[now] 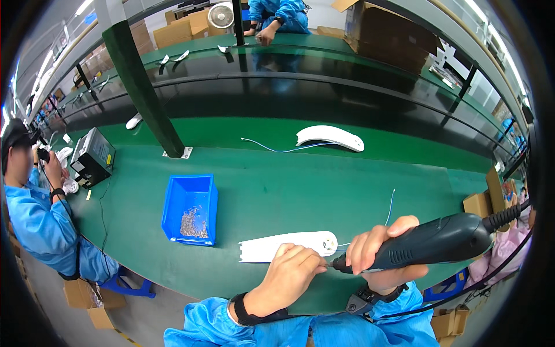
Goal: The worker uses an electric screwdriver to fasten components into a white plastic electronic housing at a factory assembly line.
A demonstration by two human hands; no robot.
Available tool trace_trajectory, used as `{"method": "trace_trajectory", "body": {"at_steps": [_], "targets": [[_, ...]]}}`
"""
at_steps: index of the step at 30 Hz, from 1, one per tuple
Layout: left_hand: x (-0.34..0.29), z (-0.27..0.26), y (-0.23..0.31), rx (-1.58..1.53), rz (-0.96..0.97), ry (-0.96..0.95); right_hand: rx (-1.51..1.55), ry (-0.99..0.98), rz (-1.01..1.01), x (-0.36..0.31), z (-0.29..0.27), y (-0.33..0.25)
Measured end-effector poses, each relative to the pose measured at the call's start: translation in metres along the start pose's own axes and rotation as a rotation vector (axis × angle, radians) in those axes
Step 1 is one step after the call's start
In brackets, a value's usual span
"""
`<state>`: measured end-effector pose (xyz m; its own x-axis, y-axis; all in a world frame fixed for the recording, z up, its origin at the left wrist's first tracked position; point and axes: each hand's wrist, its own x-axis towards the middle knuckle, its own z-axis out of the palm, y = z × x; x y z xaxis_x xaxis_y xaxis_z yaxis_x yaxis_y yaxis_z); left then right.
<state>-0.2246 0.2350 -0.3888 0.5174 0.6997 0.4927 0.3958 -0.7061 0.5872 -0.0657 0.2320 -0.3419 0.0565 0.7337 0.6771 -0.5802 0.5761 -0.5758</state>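
Note:
My right hand (370,248) is wrapped round a black electric screwdriver (442,240), which lies nearly level with its tip to the left. At that tip the fingers of my left hand (289,274) are pinched together; whatever they hold is too small to make out. Just beyond my left hand, a long white curved plastic piece (269,245) rests on the green table, its rounded end with a round recess near the screwdriver tip. A thin blue and white wire (391,205) runs from about that end, partly hidden behind my right hand.
A blue bin (166,211) with small metal screws (193,224) stands to the left. Farther back lies another white curved piece (335,136) with a wire. A green post (144,89) rises from the table. Co-workers sit at the left (40,220) and across the line (283,11).

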Motion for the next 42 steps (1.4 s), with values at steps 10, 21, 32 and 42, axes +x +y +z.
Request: {"method": "trace_trajectory", "body": {"at_steps": [10,21,32,42], "targets": [[0.006,0.004,-0.005,-0.019,-0.002,-0.044,0.009,0.056,0.067,-0.002,-0.004,0.004],[0.015,-0.008,-0.022,0.083,-0.122,0.135,-0.116,0.18,0.124,0.018,-0.018,0.022],[0.015,0.001,-0.045,0.162,-0.329,-0.048,-0.347,0.178,0.151,0.023,-0.041,0.049],[0.017,0.0,-0.047,0.162,-0.351,-0.064,-0.151,0.276,0.211,0.019,-0.039,0.056]]}}
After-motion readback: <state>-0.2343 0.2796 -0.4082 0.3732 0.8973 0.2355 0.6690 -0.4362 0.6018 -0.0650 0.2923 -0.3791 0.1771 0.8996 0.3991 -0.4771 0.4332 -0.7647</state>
